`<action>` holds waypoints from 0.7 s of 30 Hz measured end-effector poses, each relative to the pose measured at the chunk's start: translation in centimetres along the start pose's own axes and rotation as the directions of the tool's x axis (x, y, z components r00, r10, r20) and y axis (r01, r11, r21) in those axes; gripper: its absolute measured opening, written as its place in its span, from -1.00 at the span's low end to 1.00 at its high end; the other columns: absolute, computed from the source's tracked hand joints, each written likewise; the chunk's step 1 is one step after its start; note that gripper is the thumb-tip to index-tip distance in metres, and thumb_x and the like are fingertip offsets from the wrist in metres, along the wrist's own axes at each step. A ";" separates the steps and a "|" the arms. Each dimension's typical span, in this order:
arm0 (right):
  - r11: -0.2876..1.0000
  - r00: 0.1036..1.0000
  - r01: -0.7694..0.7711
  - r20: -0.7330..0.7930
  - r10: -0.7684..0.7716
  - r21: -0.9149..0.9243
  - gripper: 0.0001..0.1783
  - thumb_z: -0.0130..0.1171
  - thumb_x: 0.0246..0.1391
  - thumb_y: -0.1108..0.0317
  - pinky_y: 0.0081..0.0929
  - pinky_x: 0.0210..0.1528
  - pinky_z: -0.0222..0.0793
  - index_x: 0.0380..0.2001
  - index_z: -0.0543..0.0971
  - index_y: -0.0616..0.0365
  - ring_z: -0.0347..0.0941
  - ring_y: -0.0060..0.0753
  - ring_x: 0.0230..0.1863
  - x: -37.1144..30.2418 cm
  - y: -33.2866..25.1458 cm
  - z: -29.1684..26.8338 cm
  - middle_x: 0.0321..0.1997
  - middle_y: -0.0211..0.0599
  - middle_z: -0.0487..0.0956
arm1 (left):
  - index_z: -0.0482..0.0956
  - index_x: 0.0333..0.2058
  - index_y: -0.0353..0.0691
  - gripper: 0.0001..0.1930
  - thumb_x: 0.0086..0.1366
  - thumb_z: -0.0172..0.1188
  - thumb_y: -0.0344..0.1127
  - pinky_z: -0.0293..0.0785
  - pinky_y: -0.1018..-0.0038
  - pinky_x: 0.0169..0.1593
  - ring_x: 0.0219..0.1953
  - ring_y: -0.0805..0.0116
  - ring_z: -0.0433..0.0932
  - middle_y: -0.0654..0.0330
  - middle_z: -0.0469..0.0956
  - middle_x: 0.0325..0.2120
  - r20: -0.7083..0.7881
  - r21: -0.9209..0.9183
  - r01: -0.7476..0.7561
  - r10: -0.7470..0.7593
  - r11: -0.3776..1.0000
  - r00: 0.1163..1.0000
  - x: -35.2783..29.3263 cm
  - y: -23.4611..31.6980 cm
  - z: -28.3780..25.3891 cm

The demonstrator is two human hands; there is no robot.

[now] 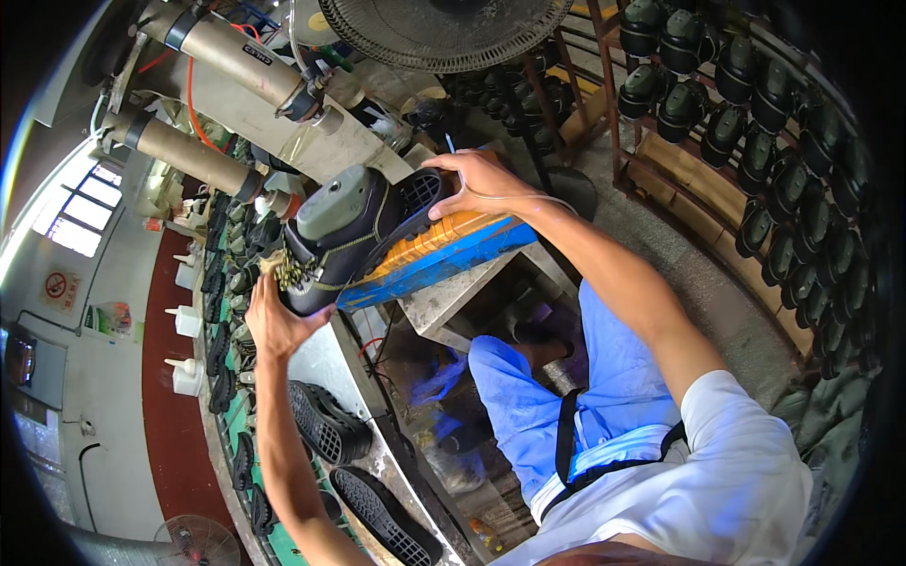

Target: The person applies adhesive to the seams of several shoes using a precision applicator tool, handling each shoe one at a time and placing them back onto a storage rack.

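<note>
Head view, centre of frame: a black work boot [354,236] on a grey-green last is held between both hands, sole side turned toward the right of the frame, sitting over the orange and blue edge of a press platform [444,255]. Left hand [274,321], just left of centre, is cupped under the boot's eyelet end, fingers wrapped on the upper where the brass eyelets show. Right hand [477,184], upper centre, lies spread over the heel end of the black grid-pattern sole, fingers pressing down rather than clenched; a thin white cord runs across its wrist. Boot is thus grasped at both ends, touching the platform along its lower side. Upper left of frame: two tan pneumatic cylinders [203,99] angled toward the boot. Top centre: a fan grille [444,28]. Lower centre-left: two loose black soles [354,462] lying on a metal bench [321,363], tread up. Right of frame: racks of dark finished boots [755,123] in rows. Handling judgement: with the last inside, the boot likely feels fairly heavy and rigid through the body, while the leather upper gives a little; the rubber sole looks grippy, not slippery. Best hold appears to be the two ends, heel and toe or collar, as here; not fragile.
</note>
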State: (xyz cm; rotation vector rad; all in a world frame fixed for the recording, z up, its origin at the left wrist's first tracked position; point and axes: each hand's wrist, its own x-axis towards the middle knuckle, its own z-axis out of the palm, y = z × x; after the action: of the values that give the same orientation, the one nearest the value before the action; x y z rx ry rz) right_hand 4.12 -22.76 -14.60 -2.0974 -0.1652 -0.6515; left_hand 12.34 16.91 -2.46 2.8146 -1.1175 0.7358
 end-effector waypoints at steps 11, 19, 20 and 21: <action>0.953 0.986 -0.013 0.164 -0.038 0.302 -0.10 0.68 -0.12 0.12 -0.28 0.27 0.45 0.26 0.55 0.29 0.63 -0.18 0.17 2.2 1.9 -1.0 0.13 -0.02 0.71 | 0.53 0.09 -0.59 0.17 -0.30 0.59 0.37 0.54 0.13 0.15 -0.01 -0.12 0.66 -0.27 0.64 -0.04 0.167 -0.146 -0.109 0.134 0.983 0.977 7.1 1.8 2.4; 0.966 0.986 -0.026 0.169 -0.019 0.257 -0.04 0.69 -0.12 0.15 -0.21 0.40 0.39 0.32 0.50 0.31 0.52 -0.07 0.35 2.4 1.5 -1.4 0.28 0.13 0.61 | 0.49 0.21 -0.51 0.23 -0.31 0.62 0.38 0.50 0.11 0.22 0.08 -0.20 0.63 -0.24 0.64 0.02 0.083 -0.109 -0.197 0.207 0.974 0.975 5.8 -0.3 3.5; 0.961 0.986 -0.020 0.167 -0.027 0.276 -0.07 0.69 -0.12 0.17 -0.25 0.37 0.41 0.30 0.52 0.31 0.54 -0.12 0.31 2.4 1.5 -1.3 0.25 0.10 0.63 | 0.48 0.21 -0.54 0.26 -0.32 0.62 0.39 0.51 0.11 0.22 0.09 -0.21 0.63 -0.27 0.63 0.02 0.098 -0.071 -0.213 0.219 0.975 0.971 6.3 -0.3 3.7; 0.954 0.984 -0.014 0.175 -0.040 0.300 -0.09 0.69 -0.12 0.20 -0.28 0.35 0.43 0.28 0.53 0.31 0.57 -0.18 0.28 2.4 1.2 -0.8 0.23 0.07 0.65 | 0.49 0.19 -0.55 0.26 -0.31 0.61 0.42 0.51 0.10 0.22 0.08 -0.22 0.63 -0.30 0.63 0.02 0.098 -0.096 -0.171 0.180 0.981 0.979 6.2 -0.5 4.0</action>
State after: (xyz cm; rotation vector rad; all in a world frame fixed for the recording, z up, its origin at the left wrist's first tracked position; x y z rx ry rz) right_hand 6.32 -24.43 -13.90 -1.8582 -0.3575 -0.4146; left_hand 18.19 12.54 -3.23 2.7368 -1.3940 0.5362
